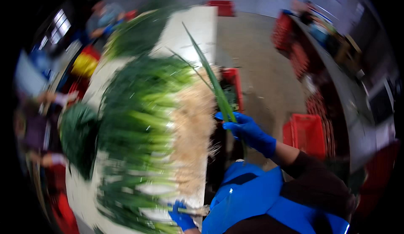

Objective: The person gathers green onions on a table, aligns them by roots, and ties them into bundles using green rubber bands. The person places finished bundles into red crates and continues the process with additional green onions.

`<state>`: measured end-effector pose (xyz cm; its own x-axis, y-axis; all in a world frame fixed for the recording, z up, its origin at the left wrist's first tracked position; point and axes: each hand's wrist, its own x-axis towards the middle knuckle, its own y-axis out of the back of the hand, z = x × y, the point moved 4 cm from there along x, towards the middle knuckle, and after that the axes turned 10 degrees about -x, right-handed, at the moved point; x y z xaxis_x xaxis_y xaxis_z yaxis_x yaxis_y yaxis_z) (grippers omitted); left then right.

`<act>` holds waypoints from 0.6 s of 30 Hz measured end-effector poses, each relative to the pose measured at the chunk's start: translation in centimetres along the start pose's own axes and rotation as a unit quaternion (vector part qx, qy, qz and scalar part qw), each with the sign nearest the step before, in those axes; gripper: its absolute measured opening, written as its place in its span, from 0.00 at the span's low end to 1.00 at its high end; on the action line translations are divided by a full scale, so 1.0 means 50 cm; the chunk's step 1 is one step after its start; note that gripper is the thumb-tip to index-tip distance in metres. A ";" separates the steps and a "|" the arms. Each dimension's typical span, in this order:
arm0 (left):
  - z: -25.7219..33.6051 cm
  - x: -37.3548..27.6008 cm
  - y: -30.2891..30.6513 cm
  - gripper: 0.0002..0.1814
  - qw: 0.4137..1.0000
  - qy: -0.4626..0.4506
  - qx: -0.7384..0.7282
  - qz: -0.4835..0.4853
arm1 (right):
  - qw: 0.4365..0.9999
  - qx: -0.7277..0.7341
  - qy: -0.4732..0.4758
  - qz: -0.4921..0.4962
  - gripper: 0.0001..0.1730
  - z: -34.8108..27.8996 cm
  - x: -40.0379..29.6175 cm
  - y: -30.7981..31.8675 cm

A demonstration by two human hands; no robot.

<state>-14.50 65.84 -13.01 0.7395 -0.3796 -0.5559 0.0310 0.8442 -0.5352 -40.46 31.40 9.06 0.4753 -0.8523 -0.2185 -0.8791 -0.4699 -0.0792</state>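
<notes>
My right hand (247,130), in a blue glove, grips a few long green leaves (217,90) that point up and away over the table's edge. Near the bottom of the view my left hand (181,215), also gloved in blue, is closed around the pale stem of a scallion-like plant (200,211) with its roots pointing towards me. Before me lies a wide heap of large scallions or leeks (151,108), roots (192,133) on my side and dark leaves on the far side. The heap rests on a white tabletop (83,190). Motion blurs much of it.
A red crate (236,85) with green scraps stands beside the table. Another red crate (307,134) is on the floor behind. More greens (135,32) are piled farther along, and a dark green bundle (80,136) lies beyond. Other people (104,19) are across the table.
</notes>
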 end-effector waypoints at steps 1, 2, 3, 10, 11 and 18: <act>-0.027 0.052 0.109 0.30 0.994 -0.002 0.075 -0.085 | 0.999 0.011 0.013 0.034 0.24 0.001 -0.011 0.051; 0.003 -0.061 -0.011 0.26 0.989 0.115 0.071 -0.066 | 0.995 0.032 0.016 0.093 0.23 0.019 -0.022 0.119; 0.013 -0.075 -0.028 0.23 0.980 0.089 0.173 -0.045 | 0.989 0.054 0.023 0.135 0.23 0.025 -0.035 0.168; -0.021 -0.047 -0.060 0.24 0.890 -0.040 0.452 -0.043 | 0.897 0.076 0.069 0.429 0.15 0.064 -0.183 0.620; -0.026 -0.042 -0.082 0.23 0.890 -0.044 0.453 -0.032 | 0.879 0.061 0.074 0.466 0.14 0.065 -0.209 0.697; 0.009 -0.002 -0.019 0.25 0.929 -0.033 0.362 0.071 | 0.814 -0.047 0.115 0.568 0.15 -0.073 -0.463 1.302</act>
<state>-14.29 65.26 -12.18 0.8091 -0.2403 -0.5362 0.3556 0.9267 0.1213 -108.56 19.68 12.52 -0.6387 -0.7642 0.0896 -0.7541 0.6448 0.1246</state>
